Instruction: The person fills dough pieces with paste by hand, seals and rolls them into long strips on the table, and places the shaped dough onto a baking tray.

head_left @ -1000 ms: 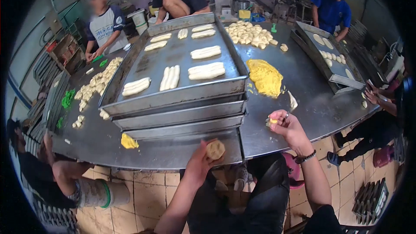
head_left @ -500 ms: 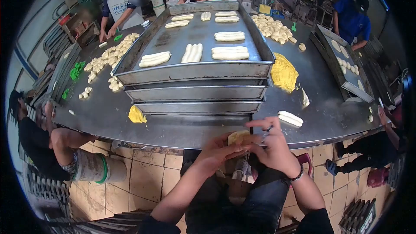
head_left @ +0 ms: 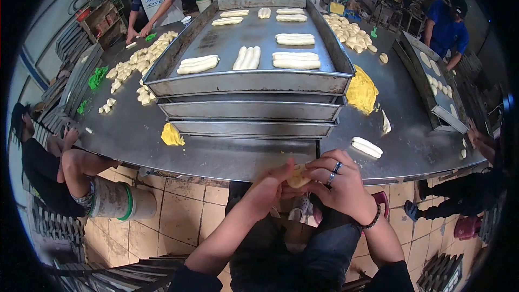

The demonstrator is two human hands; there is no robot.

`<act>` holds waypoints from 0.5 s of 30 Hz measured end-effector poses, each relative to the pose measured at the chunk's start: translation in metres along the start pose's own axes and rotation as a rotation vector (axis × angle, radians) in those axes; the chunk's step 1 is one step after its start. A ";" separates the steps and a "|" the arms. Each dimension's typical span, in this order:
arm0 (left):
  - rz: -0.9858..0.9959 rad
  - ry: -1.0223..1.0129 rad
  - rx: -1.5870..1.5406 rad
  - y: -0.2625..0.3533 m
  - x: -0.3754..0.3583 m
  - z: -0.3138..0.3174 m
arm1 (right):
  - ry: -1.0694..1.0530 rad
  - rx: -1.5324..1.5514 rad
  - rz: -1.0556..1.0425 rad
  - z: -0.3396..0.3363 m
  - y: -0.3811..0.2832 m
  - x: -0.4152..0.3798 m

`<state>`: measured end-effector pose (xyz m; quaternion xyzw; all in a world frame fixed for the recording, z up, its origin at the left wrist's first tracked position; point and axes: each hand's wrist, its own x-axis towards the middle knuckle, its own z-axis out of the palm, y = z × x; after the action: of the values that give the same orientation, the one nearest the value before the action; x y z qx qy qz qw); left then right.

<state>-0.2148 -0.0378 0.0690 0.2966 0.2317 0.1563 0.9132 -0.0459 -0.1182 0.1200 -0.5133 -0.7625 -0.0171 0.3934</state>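
Between my two hands, just off the table's front edge, is a small pale yellow piece of dough (head_left: 298, 176). My left hand (head_left: 268, 190) holds it from the left, thumb raised beside it. Fingers of my right hand (head_left: 338, 181), which wears rings and a dark bracelet, are bent round its right side. A white dough strip (head_left: 366, 147) lies on the metal table (head_left: 232, 158) beyond my right hand. Yellow filling (head_left: 172, 135) sits in a small lump at the left, and a larger yellow mass (head_left: 361, 92) lies right of the trays.
Stacked metal trays (head_left: 248, 85) stand ahead, the top one bearing several dough strips. Dough pieces (head_left: 146, 57) are heaped at the left, more (head_left: 348, 33) at the right. Another tray (head_left: 436, 94) is at far right. Several people work around the table. Buckets (head_left: 121, 201) stand at lower left.
My right hand's fingers, stretched out before, have curled in onto the dough piece. My left thumb has risen. The view has shifted slightly.
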 end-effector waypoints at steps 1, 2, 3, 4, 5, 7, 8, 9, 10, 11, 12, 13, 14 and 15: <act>-0.003 0.002 -0.003 0.002 -0.003 0.004 | -0.019 0.024 0.056 0.002 0.002 -0.003; 0.044 0.021 0.136 0.007 -0.007 0.012 | -0.037 0.049 0.111 0.004 0.003 -0.005; 0.090 0.041 0.274 0.009 -0.010 0.016 | -0.040 0.052 0.113 0.006 0.001 -0.006; 0.089 0.045 0.270 0.005 -0.009 0.015 | -0.057 0.184 0.334 0.007 -0.002 -0.007; 0.174 0.067 0.389 -0.001 -0.006 0.012 | -0.075 0.314 0.556 0.008 -0.004 -0.009; 0.258 0.095 0.499 -0.005 -0.007 0.009 | -0.095 0.380 0.625 0.019 0.006 -0.021; 0.189 0.113 0.514 -0.003 -0.009 0.007 | -0.104 0.442 0.693 0.023 0.009 -0.024; 0.119 0.130 0.527 -0.002 -0.010 0.005 | -0.113 0.443 0.693 0.024 0.008 -0.025; 0.120 0.135 0.520 -0.004 -0.011 0.002 | -0.076 0.616 0.774 0.026 0.005 -0.023; 0.234 0.131 0.610 -0.007 -0.011 -0.003 | -0.036 0.789 0.855 0.028 0.004 -0.022; 0.346 0.128 0.699 -0.009 -0.011 -0.006 | -0.045 0.791 0.859 0.031 0.005 -0.022; 0.342 0.134 0.693 -0.010 -0.012 -0.009 | -0.148 0.808 0.826 0.035 0.007 -0.022; 0.320 0.148 0.734 -0.009 -0.012 -0.012 | -0.249 0.823 0.792 0.038 0.009 -0.021; 0.294 0.162 0.773 -0.007 -0.013 -0.013 | -0.256 0.826 0.799 0.038 0.010 -0.018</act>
<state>-0.2316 -0.0426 0.0595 0.6340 0.2995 0.2093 0.6816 -0.0569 -0.1112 0.0792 -0.5632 -0.4949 0.4929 0.4416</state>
